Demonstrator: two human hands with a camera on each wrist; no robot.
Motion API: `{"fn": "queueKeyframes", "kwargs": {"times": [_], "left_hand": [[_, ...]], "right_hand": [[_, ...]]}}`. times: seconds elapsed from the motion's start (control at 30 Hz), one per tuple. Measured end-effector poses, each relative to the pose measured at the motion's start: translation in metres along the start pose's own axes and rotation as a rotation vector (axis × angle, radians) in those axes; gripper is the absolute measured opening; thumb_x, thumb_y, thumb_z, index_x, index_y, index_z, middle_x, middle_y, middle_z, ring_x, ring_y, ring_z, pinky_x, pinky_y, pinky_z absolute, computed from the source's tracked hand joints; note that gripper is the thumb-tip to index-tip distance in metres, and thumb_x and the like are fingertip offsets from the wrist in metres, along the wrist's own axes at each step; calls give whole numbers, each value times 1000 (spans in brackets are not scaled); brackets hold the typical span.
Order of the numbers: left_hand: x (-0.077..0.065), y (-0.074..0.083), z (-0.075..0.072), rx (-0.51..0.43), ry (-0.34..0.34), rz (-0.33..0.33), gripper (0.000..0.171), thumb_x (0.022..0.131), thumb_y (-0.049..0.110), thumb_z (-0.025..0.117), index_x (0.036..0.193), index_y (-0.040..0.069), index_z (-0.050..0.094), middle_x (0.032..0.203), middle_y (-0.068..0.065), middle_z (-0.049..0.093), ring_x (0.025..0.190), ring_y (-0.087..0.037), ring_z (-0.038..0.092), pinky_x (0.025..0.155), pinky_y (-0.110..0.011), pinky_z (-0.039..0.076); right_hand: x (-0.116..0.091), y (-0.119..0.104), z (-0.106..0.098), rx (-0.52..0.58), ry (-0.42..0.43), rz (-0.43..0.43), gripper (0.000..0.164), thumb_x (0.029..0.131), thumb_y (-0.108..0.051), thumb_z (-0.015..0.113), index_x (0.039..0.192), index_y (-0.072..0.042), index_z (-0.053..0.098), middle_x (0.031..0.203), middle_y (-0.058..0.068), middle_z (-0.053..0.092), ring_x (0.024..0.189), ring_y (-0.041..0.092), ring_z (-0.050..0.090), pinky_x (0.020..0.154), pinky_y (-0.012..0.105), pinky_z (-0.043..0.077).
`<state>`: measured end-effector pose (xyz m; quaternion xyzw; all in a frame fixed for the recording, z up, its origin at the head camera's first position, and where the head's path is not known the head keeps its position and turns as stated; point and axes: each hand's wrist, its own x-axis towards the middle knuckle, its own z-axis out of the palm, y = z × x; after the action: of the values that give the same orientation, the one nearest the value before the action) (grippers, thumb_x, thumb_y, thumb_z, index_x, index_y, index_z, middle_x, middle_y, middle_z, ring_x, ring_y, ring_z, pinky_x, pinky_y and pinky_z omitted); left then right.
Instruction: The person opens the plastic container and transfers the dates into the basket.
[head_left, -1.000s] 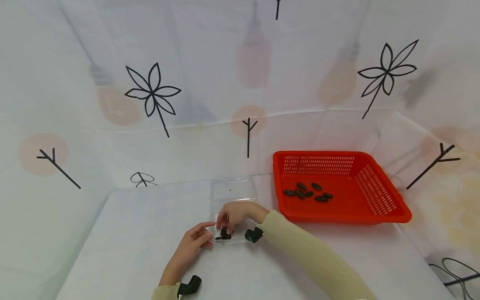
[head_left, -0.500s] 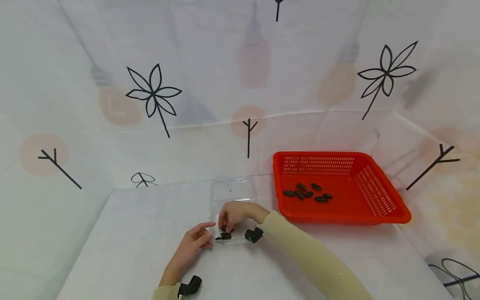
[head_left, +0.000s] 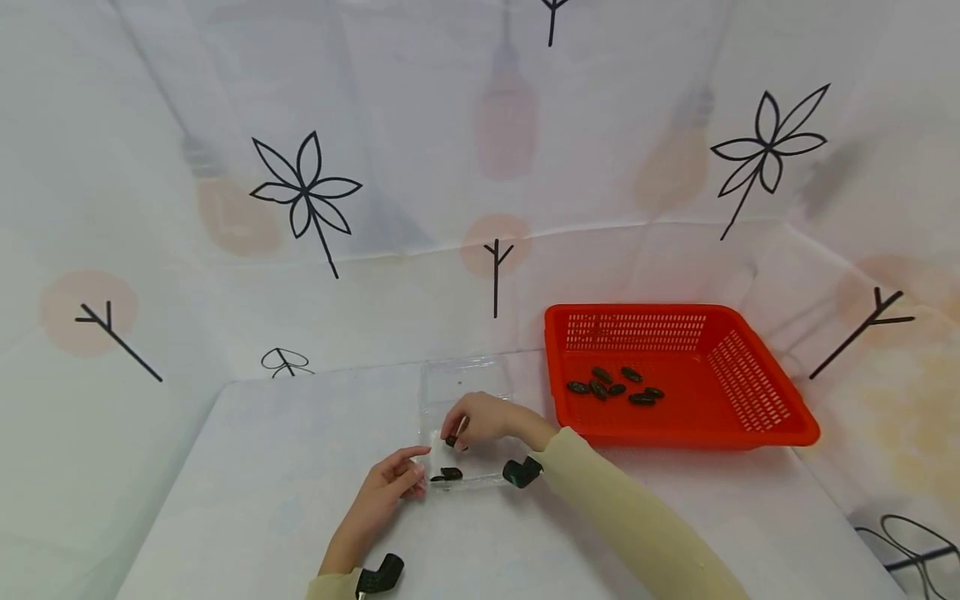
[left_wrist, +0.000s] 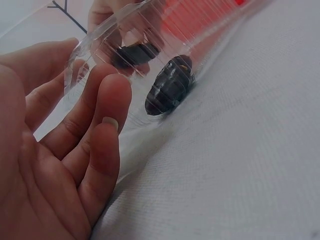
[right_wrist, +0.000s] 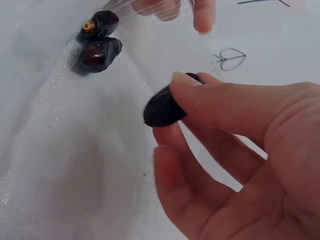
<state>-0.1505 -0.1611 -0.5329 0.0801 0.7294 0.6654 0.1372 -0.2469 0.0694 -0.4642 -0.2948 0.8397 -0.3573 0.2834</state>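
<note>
A dark, wrinkled date [right_wrist: 162, 107] is pinched between the thumb and fingers of my right hand [head_left: 487, 417], over the clear plastic box [head_left: 487, 475]. Two more dates lie close together at the box's near left corner; in the right wrist view one date [right_wrist: 100, 24] shows an orange stem end, and beside it sits a redder date [right_wrist: 100, 56]. My left hand [head_left: 390, 479] stays at the box's left side, fingers loosely bent, fingertips right at the clear wall. Through that wall, the left wrist view shows a glossy date [left_wrist: 170, 85].
A red plastic basket [head_left: 750, 433] with slotted walls stands to the right, with several dates [head_left: 597, 388] on its floor. The box's clear lid [head_left: 465, 379] lies folded back toward the rear cloth. White cloth [head_left: 262, 467] covers the table, and a patterned sheet [head_left: 420, 167] hangs behind.
My right hand has lifted a date away from the two at the box's near left corner and moved toward the back. The left hand has kept its place.
</note>
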Motion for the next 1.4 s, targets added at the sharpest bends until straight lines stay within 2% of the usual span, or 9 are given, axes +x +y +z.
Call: {"fn": "queueKeyframes", "kwargs": {"times": [0.23, 0.43, 0.63, 0.77, 0.93, 1.07, 1.17, 1.27, 1.4], "left_hand": [[2, 0, 1, -7, 3, -4, 40, 100, 16, 61, 135, -3, 55, 85, -9, 62, 75, -17, 63, 72, -28, 52], [3, 1, 3, -3, -1, 5, 39, 100, 15, 61, 135, -3, 56, 85, -9, 62, 75, -17, 63, 71, -28, 52], [4, 1, 4, 23, 5, 11, 39, 100, 16, 61, 135, -2, 56, 85, -10, 63, 75, -17, 64, 72, -28, 52], [4, 1, 2, 33, 9, 14, 40, 100, 16, 62, 136, -2, 56, 85, -9, 63, 75, -17, 64, 72, -28, 52], [3, 1, 1, 28, 1, 25, 40, 100, 17, 61, 136, -1, 56, 85, -11, 63, 74, -17, 64, 73, -28, 52], [3, -2, 1, 1, -25, 41, 42, 101, 16, 60, 137, -4, 53, 86, -11, 63, 75, -16, 64, 73, -29, 53], [1, -2, 0, -6, -11, 35, 41, 101, 14, 60, 137, -4, 54, 86, -10, 63, 76, -17, 64, 73, -29, 53], [-1, -2, -1, 8, 8, 22, 40, 100, 15, 62, 136, -1, 56, 86, -10, 62, 76, -17, 64, 73, -29, 53], [-2, -3, -1, 5, 2, 21, 41, 100, 16, 61, 136, -2, 55, 86, -9, 62, 76, -17, 64, 73, -29, 53]], "right_hand": [[-15, 7, -6, 70, 82, -7, 21, 89, -2, 72, 110, -5, 75, 97, -3, 70, 83, 14, 66, 73, 29, 56], [-30, 9, -15, 110, 155, -37, 23, 91, -4, 71, 113, -5, 75, 99, -3, 71, 89, 15, 67, 79, 31, 55], [-53, 5, -29, 70, 251, -125, 22, 93, -5, 69, 114, -10, 75, 105, -1, 71, 97, 17, 66, 84, 31, 54], [-66, 4, -38, 50, 320, -151, 23, 93, -7, 69, 116, -10, 74, 106, -1, 71, 98, 17, 65, 84, 31, 53], [-80, 7, -49, 90, 387, -131, 24, 93, -7, 69, 117, -9, 72, 106, 1, 71, 99, 19, 66, 85, 34, 54], [-92, 12, -58, 116, 454, -85, 24, 92, -6, 70, 116, -10, 72, 106, 2, 72, 99, 21, 67, 84, 36, 55], [-100, 15, -64, 134, 497, -46, 26, 92, -7, 70, 117, -11, 73, 108, 3, 72, 100, 22, 67, 82, 36, 55], [-109, 20, -70, 134, 533, -19, 28, 92, -7, 69, 119, -11, 72, 109, 3, 71, 101, 23, 66, 82, 37, 56], [-121, 30, -77, 95, 593, 29, 30, 92, -9, 71, 122, -13, 71, 110, 3, 71, 103, 24, 65, 83, 38, 55]]}}
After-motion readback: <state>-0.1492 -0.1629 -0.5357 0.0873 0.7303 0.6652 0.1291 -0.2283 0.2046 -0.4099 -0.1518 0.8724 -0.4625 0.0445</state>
